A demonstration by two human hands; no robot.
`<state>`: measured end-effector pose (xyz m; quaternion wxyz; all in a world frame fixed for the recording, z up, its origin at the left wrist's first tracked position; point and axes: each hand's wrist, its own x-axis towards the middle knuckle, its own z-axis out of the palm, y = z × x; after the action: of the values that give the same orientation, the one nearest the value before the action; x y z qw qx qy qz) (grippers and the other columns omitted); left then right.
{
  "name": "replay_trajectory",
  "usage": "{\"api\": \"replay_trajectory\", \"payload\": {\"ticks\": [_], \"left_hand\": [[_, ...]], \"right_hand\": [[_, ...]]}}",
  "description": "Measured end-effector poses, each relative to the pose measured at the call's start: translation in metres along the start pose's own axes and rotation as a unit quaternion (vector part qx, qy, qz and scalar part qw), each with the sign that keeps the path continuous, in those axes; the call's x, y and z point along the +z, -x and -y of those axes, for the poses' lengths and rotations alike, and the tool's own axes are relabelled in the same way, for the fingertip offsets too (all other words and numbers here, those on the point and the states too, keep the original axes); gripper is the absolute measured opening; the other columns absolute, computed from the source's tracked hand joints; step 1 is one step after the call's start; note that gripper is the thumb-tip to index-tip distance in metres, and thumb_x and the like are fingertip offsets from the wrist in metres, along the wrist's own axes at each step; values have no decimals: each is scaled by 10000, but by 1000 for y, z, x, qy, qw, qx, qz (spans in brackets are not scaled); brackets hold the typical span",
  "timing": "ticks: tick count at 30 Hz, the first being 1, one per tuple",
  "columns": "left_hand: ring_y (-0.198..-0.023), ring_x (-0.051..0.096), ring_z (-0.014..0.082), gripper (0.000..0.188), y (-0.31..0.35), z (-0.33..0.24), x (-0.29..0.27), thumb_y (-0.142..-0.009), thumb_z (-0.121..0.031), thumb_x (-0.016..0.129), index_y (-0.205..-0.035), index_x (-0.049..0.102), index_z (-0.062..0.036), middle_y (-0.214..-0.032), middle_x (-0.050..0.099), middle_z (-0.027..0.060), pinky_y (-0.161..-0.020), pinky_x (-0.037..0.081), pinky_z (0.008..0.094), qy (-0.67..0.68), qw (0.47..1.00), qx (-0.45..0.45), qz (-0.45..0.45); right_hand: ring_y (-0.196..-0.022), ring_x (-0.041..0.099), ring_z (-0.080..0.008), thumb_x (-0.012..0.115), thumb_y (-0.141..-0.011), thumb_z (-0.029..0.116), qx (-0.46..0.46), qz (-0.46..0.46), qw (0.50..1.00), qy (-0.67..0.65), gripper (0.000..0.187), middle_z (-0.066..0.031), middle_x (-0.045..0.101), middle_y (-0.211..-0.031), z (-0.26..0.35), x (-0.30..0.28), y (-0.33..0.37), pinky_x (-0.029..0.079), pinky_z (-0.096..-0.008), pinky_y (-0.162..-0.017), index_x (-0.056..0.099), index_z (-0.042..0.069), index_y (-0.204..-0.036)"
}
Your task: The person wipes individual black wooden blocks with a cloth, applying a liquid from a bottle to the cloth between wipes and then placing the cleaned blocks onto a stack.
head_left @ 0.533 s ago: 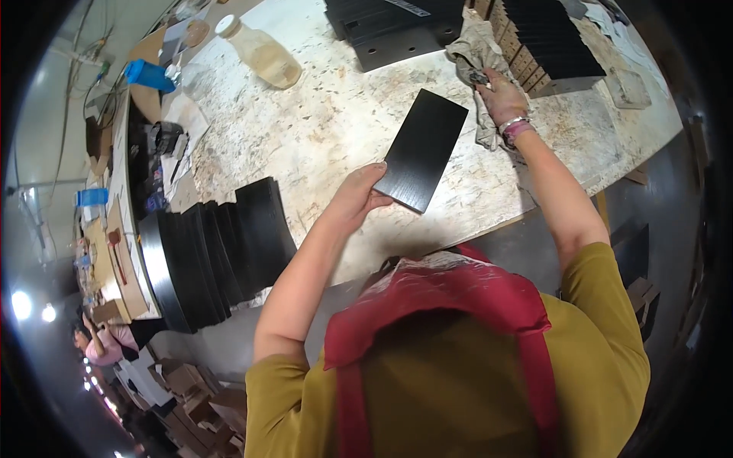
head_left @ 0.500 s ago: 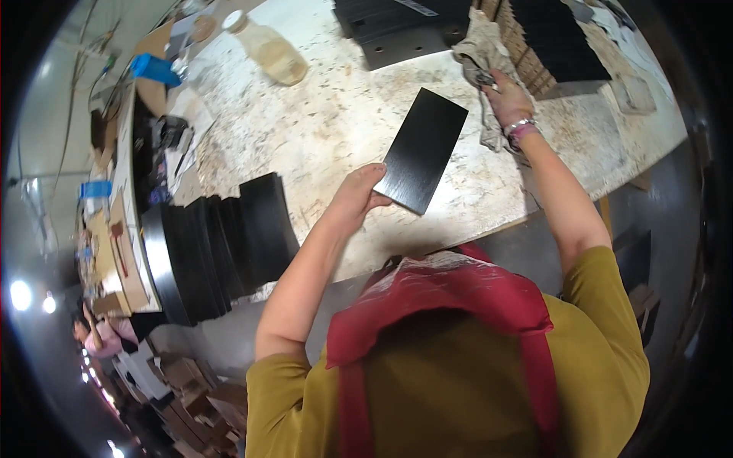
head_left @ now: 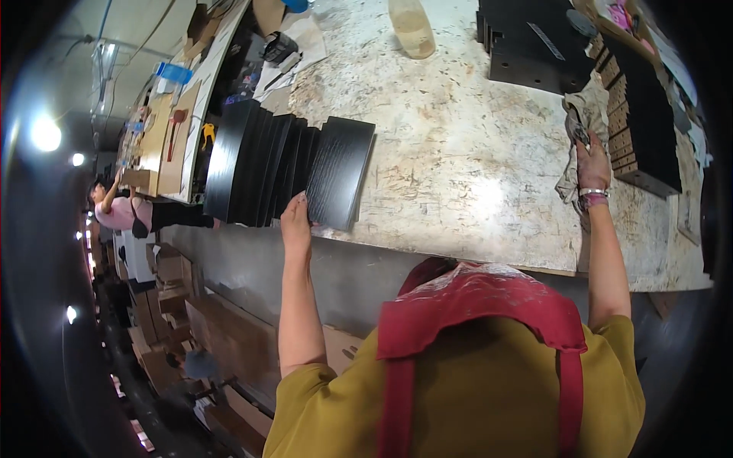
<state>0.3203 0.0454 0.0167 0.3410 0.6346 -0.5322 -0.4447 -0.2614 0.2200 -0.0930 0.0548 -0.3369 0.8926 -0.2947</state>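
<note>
My left hand (head_left: 295, 223) grips the lower left corner of a black rectangular panel (head_left: 343, 172), its thumb against the corner. The panel lies tilted at the right end of a row of similar black panels (head_left: 256, 164), which lean on one another near the table's front edge. At the right, my right hand (head_left: 592, 164) is closed on a crumpled, stained beige rag (head_left: 593, 107) resting on the tabletop; its fingertips are partly hidden in the folds.
The scuffed white table (head_left: 458, 160) carries a cloudy plastic bottle (head_left: 412, 30) and black panels with holes (head_left: 538, 57) at the back. A tall stack of black boards (head_left: 649, 107) stands right of the rag. Cardboard boxes (head_left: 172, 267) and another person (head_left: 122, 210) are at the left.
My left hand has carried the black panel leftward, from over the middle of the table to the end of the leaning row. My right hand stays on the rag. The view has turned left.
</note>
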Motion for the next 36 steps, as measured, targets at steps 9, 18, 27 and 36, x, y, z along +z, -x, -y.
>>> {"api": "replay_trajectory", "payload": {"ticks": [9, 18, 27, 36], "left_hand": [[-1275, 427, 398, 479, 39, -54, 89, -833, -297, 685, -1225, 573, -46, -1346, 509, 173, -1044, 349, 513, -467, 809, 349, -81], [-1324, 383, 397, 471, -29, -14, 93, -803, -172, 661, -1267, 582, -168, -1515, 318, 127, -1017, 369, 562, -583, 712, 389, -37], [-1282, 470, 296, 502, 32, -65, 283, -947, -280, 596, -1317, 480, 39, -1332, 517, 236, -1085, 358, 360, 33, 915, 195, 351], [-753, 602, 110, 293, 49, -97, 298, -970, -267, 578, -971, 647, 17, -857, 675, 41, -704, 493, 263, 191, 806, -40, 558]], "right_hand": [[-1137, 577, -369, 561, -920, 298, -3, -11, 999, 33, 471, -201, 597, -1260, 0, -2, 1, 455, -387, -941, 512, 80, -1336], [-1234, 521, -326, 573, -919, 269, 83, 45, 975, -202, 514, -208, 525, -1372, -24, 2, -9, 386, -316, -1024, 500, 3, -1353], [-997, 572, -152, 579, -939, 314, 45, 195, 852, -483, 469, -71, 627, -1127, 129, -54, 106, 437, -285, -914, 547, -31, -1254], [-1134, 561, -217, 553, -938, 324, 133, 111, 836, -521, 554, -126, 565, -1277, 80, -55, 112, 428, -335, -999, 471, -38, -1349]]}}
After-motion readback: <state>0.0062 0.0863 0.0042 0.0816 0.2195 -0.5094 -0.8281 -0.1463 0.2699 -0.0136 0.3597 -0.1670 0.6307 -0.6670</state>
